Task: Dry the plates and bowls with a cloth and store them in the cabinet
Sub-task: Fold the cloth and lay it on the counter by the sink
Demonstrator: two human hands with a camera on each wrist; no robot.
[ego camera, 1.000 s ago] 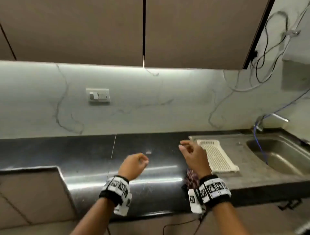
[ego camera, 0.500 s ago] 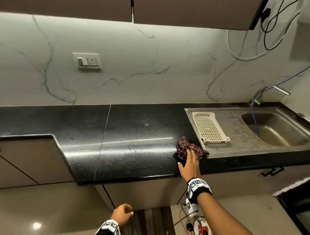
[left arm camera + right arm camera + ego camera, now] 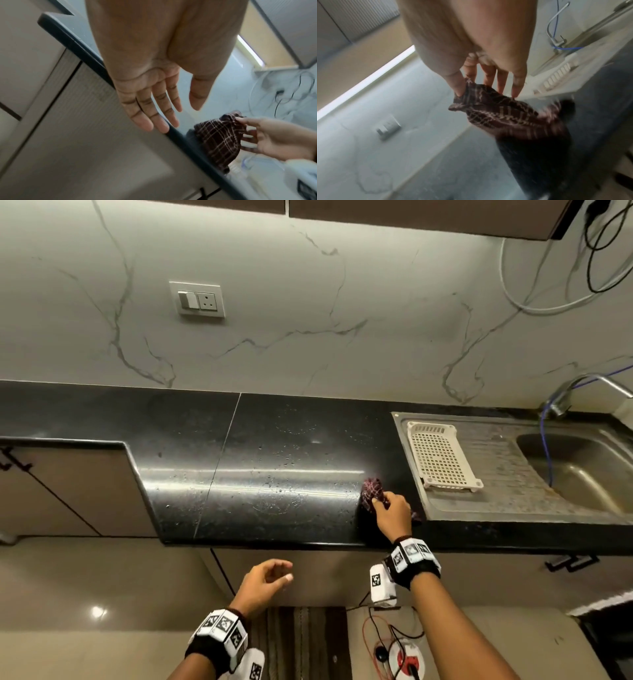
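The right hand (image 3: 393,513) pinched the crumpled maroon checked cloth (image 3: 372,492) between thumb and fingers, lifting its top fold at the front edge of the glossy black stone countertop (image 3: 274,474), just left of the steel sink drainboard (image 3: 507,474). The soft cloth bunched upward from the fingertips. The left hand (image 3: 262,585) hung below that countertop, fingers loosely spread, holding nothing, farther from the cloth.

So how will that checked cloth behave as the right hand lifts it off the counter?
The cloth is probably floppy: it sags in folds from the right hand's pinch. Likely light, since fingertips alone raise it. It may drag across the counter.
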